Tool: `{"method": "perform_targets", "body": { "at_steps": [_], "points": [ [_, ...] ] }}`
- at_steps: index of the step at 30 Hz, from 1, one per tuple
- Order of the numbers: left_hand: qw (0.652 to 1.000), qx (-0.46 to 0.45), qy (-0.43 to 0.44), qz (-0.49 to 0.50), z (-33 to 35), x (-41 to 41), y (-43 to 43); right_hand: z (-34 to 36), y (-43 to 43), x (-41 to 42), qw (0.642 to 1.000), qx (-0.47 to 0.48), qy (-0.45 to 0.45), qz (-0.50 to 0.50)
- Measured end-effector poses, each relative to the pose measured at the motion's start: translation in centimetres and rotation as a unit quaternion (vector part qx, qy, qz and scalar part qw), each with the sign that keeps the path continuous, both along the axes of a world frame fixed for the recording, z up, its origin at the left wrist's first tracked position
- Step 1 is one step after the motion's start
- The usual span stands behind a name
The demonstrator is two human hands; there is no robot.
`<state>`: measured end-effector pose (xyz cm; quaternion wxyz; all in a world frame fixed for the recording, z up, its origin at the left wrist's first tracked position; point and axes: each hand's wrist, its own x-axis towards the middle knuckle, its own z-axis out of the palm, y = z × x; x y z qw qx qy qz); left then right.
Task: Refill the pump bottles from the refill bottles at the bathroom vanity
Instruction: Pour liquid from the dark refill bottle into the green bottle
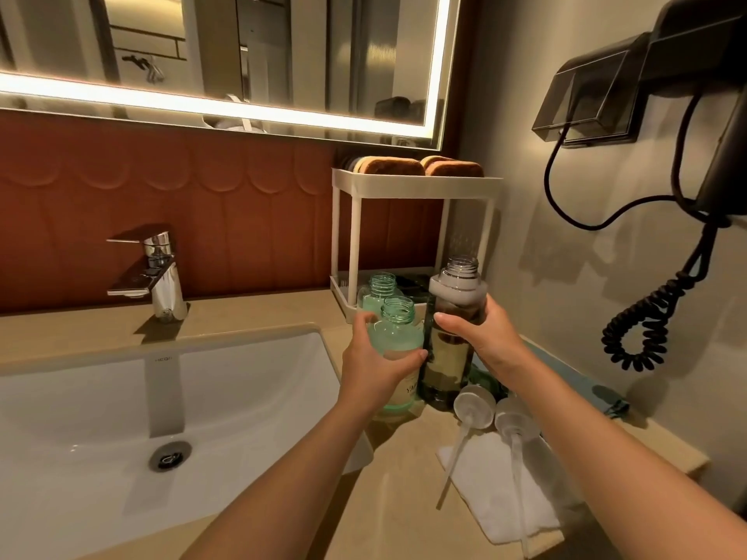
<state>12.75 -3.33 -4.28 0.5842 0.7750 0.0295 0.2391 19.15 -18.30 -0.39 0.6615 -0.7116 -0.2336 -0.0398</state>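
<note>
Right of the sink [226, 369], your left hand [374, 367] wraps the open green bottle [398, 337] — hold it upright. Your right hand [483, 337] grips the dark bottle [446, 359] just beside it, probably the refill; tip slowly, neck over neck. The pumps [475, 406] lie on the towel [497, 511].

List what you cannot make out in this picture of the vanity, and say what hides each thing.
Head view, all items:
- Label on the green bottle: mostly covered by the left hand.
- Fill level of the dark bottle: obscured by its tinted wall and the right hand.
- Lower shelf of the white rack: blocked by the bottles and dim.
- Wall hair dryer: cut off by the right edge.
</note>
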Motion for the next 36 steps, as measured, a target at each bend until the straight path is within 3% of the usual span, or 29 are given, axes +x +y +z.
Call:
{"method": "perform_targets", "body": {
  "at_steps": [10,18,36],
  "points": [
    [1.000,-0.004,0.016,-0.013,0.1,-3.1,1.5,0.5,1.4,-1.0,0.997,0.044,-0.031,-0.059],
    [1.000,-0.012,-0.015,-0.025,1.8,-8.3,3.4,4.8,3.0,-4.8,0.991,0.098,-0.083,-0.038],
    [0.998,0.044,-0.026,-0.026,-1.0,-15.9,4.4,4.0,0.4,-16.1,0.994,-0.024,-0.109,0.018]
  ]
}}
